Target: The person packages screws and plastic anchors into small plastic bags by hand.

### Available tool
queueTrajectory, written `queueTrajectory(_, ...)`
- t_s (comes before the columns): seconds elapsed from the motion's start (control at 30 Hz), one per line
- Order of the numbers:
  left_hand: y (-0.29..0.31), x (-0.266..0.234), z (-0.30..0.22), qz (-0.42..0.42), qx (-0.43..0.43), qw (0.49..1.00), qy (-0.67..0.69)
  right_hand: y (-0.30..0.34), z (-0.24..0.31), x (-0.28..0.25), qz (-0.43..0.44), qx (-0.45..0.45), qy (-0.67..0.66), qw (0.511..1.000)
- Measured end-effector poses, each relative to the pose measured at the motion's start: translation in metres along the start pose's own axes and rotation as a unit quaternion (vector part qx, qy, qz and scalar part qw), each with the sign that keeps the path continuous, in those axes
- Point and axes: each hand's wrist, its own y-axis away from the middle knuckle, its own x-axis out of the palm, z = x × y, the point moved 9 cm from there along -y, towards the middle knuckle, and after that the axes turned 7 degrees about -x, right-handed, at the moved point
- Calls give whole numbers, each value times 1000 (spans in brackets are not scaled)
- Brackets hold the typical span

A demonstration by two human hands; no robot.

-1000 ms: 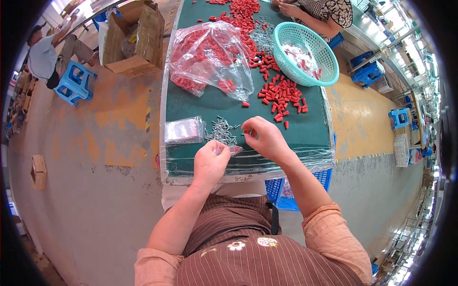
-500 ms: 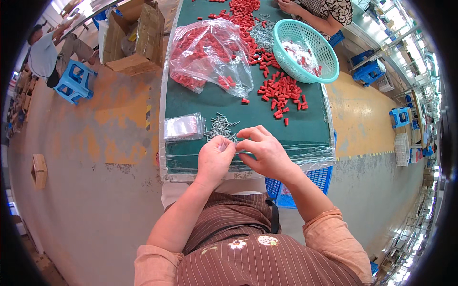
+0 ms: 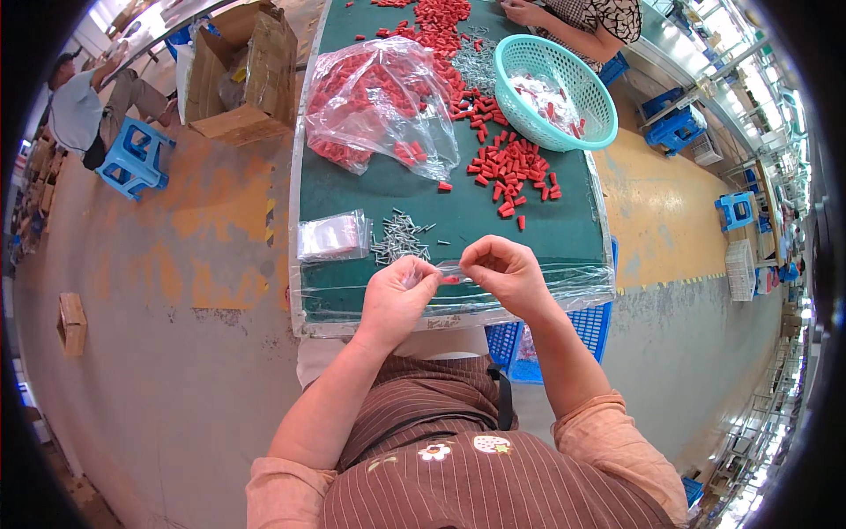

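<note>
Between my two hands is a small clear plastic bag (image 3: 451, 267) with a red piece showing in it. Its left side is pinched between the thumb and fingers of my left hand (image 3: 397, 301). On the other side, my right hand (image 3: 513, 275) has its fingertips closed on the bag's upper edge. Just beyond my left hand lies a pile of small silver screws (image 3: 402, 236). Beside that pile, to the left, rests a stack of flat clear bags (image 3: 333, 237). Red tapered plugs (image 3: 508, 172) are scattered farther up the green table.
A large clear bag of red plugs (image 3: 379, 106) lies on the table (image 3: 388, 194). At the far right stands a turquoise basket (image 3: 601, 132) holding filled small bags. Another person's arm (image 3: 564, 31) is behind it. A blue crate (image 3: 586, 335) sits below the table's near edge.
My right hand has moved slightly right, drawing the small bag out between my hands, and its fingers have closed together. The red piece in the bag now shows.
</note>
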Motion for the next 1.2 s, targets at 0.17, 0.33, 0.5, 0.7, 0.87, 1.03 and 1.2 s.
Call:
queueTrajectory(0.17,6,4,-12,12,4,993,116,1,3,-3,-36,23,28,999)
queueTrajectory(0.33,4,4,-13,2,25,992,121,2,6,-7,-49,16,14,999)
queueTrajectory(0.5,3,6,-12,7,31,990,138,3,8,-8,-48,6,15,999)
queueTrajectory(0.7,0,11,-12,14,11,991,135,2,14,-6,-38,-11,33,999)
queueTrajectory(0.87,0,20,-19,33,52,993,97,2,16,-2,-27,-15,60,998)
queueTrajectory(1.03,1,29,-24,58,35,995,75,9,15,-8,-49,-7,5,999)
queueTrajectory(1.2,2,47,-15,153,-14,983,102,14,0,-24,-145,45,-201,968)
